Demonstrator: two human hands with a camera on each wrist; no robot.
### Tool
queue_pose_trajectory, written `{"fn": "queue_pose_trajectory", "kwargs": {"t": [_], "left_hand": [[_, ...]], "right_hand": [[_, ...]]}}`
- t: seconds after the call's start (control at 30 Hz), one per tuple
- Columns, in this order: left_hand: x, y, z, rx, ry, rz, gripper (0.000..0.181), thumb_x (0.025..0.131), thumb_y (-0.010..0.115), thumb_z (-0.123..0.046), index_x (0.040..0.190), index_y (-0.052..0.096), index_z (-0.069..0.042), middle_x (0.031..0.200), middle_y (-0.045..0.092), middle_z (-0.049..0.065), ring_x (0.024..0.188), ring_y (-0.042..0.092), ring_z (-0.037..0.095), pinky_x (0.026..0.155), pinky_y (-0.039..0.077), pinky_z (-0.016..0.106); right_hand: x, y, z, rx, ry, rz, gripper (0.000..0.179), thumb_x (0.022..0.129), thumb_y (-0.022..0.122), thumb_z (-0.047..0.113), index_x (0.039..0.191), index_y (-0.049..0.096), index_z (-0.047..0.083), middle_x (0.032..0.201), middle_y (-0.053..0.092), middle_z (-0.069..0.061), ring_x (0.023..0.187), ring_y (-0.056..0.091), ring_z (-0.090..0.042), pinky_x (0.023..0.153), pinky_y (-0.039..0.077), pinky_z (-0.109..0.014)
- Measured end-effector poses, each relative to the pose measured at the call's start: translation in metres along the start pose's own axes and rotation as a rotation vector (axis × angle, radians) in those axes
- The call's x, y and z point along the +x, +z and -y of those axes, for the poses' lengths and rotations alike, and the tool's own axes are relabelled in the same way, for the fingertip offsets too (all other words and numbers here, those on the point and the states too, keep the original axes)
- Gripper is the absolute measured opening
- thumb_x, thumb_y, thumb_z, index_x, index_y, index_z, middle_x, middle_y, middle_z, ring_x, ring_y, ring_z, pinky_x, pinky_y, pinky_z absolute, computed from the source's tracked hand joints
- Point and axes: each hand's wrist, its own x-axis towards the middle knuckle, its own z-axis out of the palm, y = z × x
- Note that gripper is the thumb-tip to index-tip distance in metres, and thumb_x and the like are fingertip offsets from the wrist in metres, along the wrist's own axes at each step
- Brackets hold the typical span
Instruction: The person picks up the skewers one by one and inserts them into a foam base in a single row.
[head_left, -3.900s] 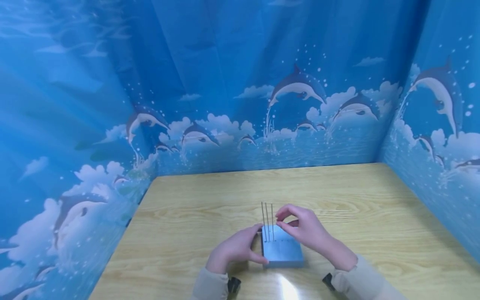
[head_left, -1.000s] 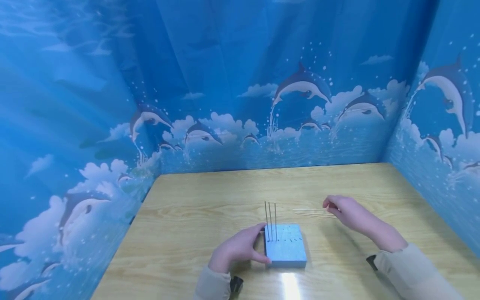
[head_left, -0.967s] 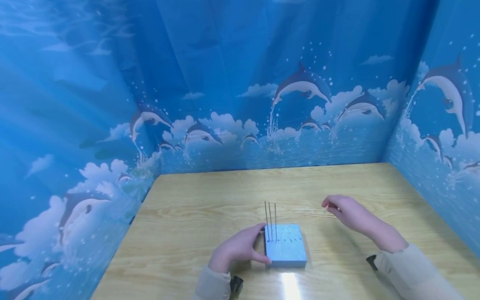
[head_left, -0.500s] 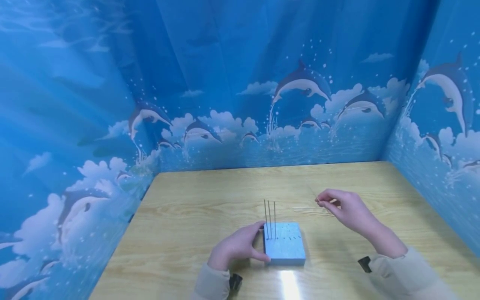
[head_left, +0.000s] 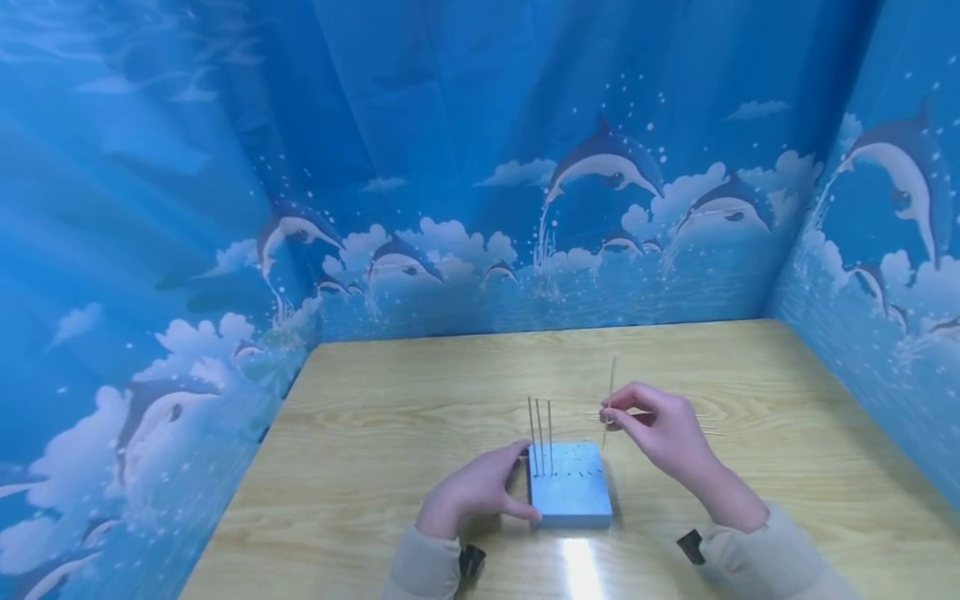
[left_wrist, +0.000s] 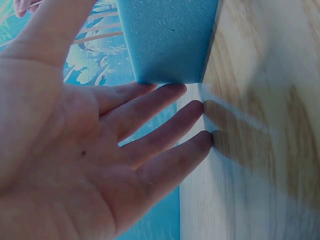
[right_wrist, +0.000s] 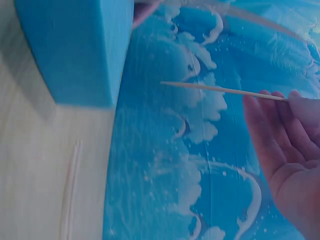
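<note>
Right hand pinches a skewer, prob light, stiff but snappable, so grab mid-shaft; left hand spread, touching block's left.

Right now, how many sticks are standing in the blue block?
3, near the left edge of the block: left stick, middle stick and right stick, side by side. None seem hidden.

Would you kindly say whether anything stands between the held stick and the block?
Nothing visible does: open air lies between the held stick and the block. The three upright sticks stand on its left part, off that path.
</note>
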Motion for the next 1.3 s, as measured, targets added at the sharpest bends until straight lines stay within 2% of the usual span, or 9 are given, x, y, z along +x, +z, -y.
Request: {"fn": "queue_pose_trajectory", "kwargs": {"t": [0.13,0.47,0.77,1.0,1.3], "left_hand": [[-0.001,-0.002,-0.002,-0.004,-0.009,0.002,0.117,0.063,0.088,-0.050,0.156,0.028,-0.013,0.159,0.036,0.007,0.145,0.038,0.027,0.120,0.032,0.048],[-0.001,-0.003,-0.004,0.002,-0.017,0.004,0.116,0.063,0.088,-0.050,0.156,0.029,-0.013,0.158,0.038,0.007,0.144,0.039,0.027,0.120,0.033,0.048],[0.000,-0.001,-0.002,0.024,-0.017,0.009,0.114,0.063,0.087,-0.053,0.155,0.031,-0.016,0.157,0.040,0.005,0.143,0.040,0.025,0.120,0.034,0.047],[0.001,0.000,-0.002,0.019,-0.012,0.009,0.114,0.063,0.087,-0.052,0.155,0.031,-0.015,0.157,0.041,0.006,0.143,0.041,0.025,0.120,0.034,0.047],[-0.001,0.000,-0.003,0.006,-0.013,0.004,0.115,0.062,0.088,-0.051,0.155,0.031,-0.016,0.157,0.040,0.006,0.144,0.040,0.026,0.120,0.033,0.048]], "right_hand": [[-0.003,0.013,0.006,0.076,-0.016,0.002,0.016,0.081,0.072,-0.010,0.087,0.069,0.005,0.084,0.074,-0.010,0.071,0.072,-0.011,0.064,0.062,-0.022],[-0.008,0.033,0.012,0.150,-0.024,0.022,0.014,0.082,0.072,-0.008,0.089,0.068,0.005,0.085,0.074,-0.011,0.071,0.073,-0.012,0.064,0.062,-0.022],[-0.013,0.045,0.010,0.172,-0.067,0.045,0.020,0.079,0.072,-0.013,0.086,0.067,0.005,0.082,0.073,-0.005,0.068,0.072,-0.013,0.061,0.062,-0.023],[-0.013,0.048,0.007,0.145,-0.063,0.061,0.018,0.079,0.075,-0.009,0.086,0.068,0.006,0.081,0.073,-0.008,0.069,0.072,-0.014,0.062,0.062,-0.022],[-0.013,0.051,0.005,0.126,-0.043,0.075,0.018,0.079,0.073,-0.010,0.085,0.067,0.006,0.080,0.072,-0.005,0.069,0.072,-0.015,0.063,0.061,-0.020]]}}
